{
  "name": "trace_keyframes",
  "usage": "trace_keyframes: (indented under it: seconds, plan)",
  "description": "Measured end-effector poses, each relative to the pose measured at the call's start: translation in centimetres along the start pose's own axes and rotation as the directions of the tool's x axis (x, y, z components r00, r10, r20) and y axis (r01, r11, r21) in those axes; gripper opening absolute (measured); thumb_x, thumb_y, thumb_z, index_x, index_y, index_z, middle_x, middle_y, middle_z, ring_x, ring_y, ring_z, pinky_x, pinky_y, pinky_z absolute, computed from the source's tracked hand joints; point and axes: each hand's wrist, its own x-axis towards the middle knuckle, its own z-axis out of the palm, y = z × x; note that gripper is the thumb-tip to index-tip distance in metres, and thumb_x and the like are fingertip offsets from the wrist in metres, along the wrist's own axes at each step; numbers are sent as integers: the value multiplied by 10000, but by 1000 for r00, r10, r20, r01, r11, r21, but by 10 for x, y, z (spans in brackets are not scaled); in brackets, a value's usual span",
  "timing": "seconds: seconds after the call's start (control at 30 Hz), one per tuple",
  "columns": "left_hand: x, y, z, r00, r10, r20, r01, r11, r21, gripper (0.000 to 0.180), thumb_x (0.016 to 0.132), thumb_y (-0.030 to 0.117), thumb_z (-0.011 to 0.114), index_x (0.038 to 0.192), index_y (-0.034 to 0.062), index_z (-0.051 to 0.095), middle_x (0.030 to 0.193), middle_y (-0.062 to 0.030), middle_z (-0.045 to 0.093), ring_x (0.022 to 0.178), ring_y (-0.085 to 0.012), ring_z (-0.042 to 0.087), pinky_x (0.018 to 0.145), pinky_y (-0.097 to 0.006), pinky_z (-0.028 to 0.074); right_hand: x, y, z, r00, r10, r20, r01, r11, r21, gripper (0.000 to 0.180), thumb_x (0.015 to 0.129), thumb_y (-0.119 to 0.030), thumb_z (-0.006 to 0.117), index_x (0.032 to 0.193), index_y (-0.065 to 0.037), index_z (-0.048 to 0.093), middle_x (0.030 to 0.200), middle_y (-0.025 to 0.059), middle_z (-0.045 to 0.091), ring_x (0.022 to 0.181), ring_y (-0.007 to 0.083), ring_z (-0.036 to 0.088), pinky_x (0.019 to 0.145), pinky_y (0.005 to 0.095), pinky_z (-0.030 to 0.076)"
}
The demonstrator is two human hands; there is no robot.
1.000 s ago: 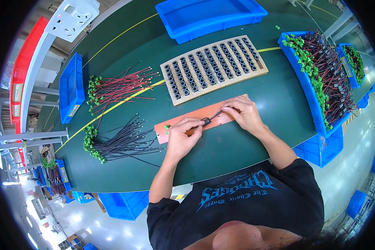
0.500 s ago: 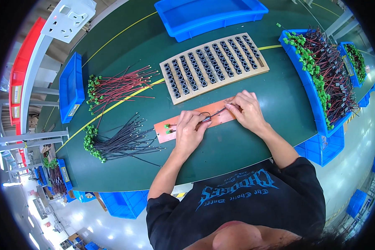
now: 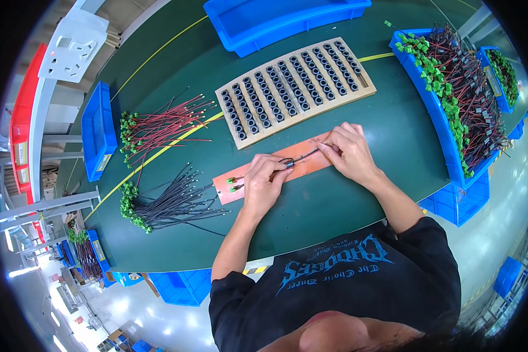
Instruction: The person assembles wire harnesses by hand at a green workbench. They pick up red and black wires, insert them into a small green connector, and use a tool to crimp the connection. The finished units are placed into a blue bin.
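Pinching a dark wire (image 3: pixel 302 157) between both hands, left hand (image 3: pixel 264 185) and right hand (image 3: pixel 347 154), over the orange mat (image 3: pixel 258 176), just below the wooden tray (image 3: pixel 293 88)

One green table (image 3: pixel 346 193) carries everything. Two hands work at its centre: the left hand (image 3: pixel 263 186) and the right hand (image 3: pixel 347 154). One orange mat (image 3: pixel 258 176) lies under them. One wooden tray (image 3: pixel 296 89) of small dark rings sits at twelve o'clock; the rings are too many and too small to count. Two loose wire bundles lie at nine o'clock: one red bundle (image 3: pixel 158 126) and one black bundle (image 3: pixel 170 204). On the table stand three blue bins: one at twelve o'clock (image 3: pixel 276 20), one at ten o'clock (image 3: pixel 97 138), and one at two o'clock (image 3: pixel 434 105) heaped with wires.
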Motion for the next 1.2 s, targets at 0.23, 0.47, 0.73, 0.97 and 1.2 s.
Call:
trace_keyframes:
  seconds: [0.23, 0.47, 0.73, 0.97, 1.2]
  plan:
    - [0, 3, 7, 990, -139, -17, 137, 988, -78, 257, 829, 23, 831, 986, 15, 628, 973, -141, 694, 824, -258, 728, 715, -345, 616, -5, 4, 1, 998, -33, -53, 38, 995, 92, 138, 887, -134, 769, 825, -55, 674, 771, 68, 668, 762, 255, 616, 888, 410, 435]
    - [3, 7, 11, 983, -183, 2, 182, 977, -106, 272, 826, 10, 829, 996, 10, 616, 974, -136, 700, 852, -248, 738, 751, -344, 613, -7, 6, 5, 997, -38, -71, 48, 988, 146, 137, 895, -122, 767, 830, -47, 673, 744, 72, 656, 721, 259, 628, 893, 421, 458]
    - [12, 19, 8, 949, -301, 98, 312, 942, -122, 275, 841, -7, 812, 1008, 7, 594, 986, -128, 753, 913, -214, 754, 844, -326, 607, -4, 2, -4, 997, 28, -70, -27, 1000, 11, 212, 899, -135, 759, 762, -69, 611, 736, 40, 583, 772, 236, 549, 835, 391, 402]
    - [12, 22, 13, 936, -340, 94, 352, 920, -175, 272, 851, -20, 797, 1016, 9, 583, 997, -136, 754, 922, -218, 758, 846, -332, 612, -7, 9, -6, 989, 149, -23, -146, 986, 83, 241, 908, -145, 750, 742, -77, 589, 704, 25, 546, 732, 219, 505, 797, 381, 383]
    - [10, 21, 18, 972, -231, 36, 234, 963, -132, 250, 837, -16, 800, 1011, -4, 621, 1002, -139, 734, 901, -226, 738, 824, -336, 600, -6, 14, -9, 974, 225, 11, -225, 966, 124, 245, 931, -208, 744, 759, -75, 633, 677, 15, 546, 719, 192, 505, 780, 357, 362]
